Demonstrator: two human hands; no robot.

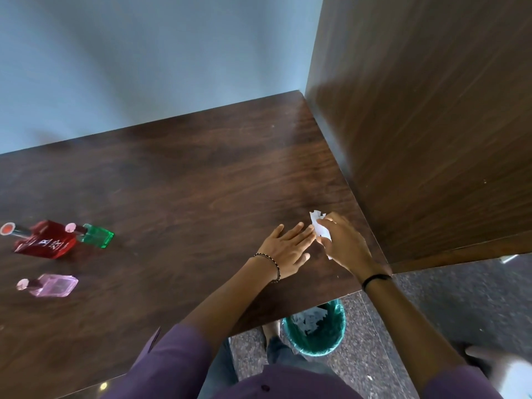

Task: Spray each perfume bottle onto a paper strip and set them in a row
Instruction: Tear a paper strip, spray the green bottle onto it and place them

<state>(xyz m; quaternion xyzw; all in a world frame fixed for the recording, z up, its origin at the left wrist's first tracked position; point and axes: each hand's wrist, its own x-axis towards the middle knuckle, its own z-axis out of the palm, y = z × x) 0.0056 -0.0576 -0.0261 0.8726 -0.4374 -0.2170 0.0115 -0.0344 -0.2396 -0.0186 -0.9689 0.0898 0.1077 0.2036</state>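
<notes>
Three perfume bottles stand at the left of the dark wooden table (178,182): a red bottle (46,241), a green bottle (96,236) right beside it, and a pink bottle (51,285) nearer the front. At the table's right end my right hand (344,243) grips white paper strips (319,226), which stick out past its fingers. My left hand (288,250) lies flat on the table just left of the paper, fingers spread, holding nothing.
A tall wooden panel (431,125) walls off the right side. A green waste bin (316,329) with paper scraps stands on the floor below the table's front right corner. A blue wall is behind the table.
</notes>
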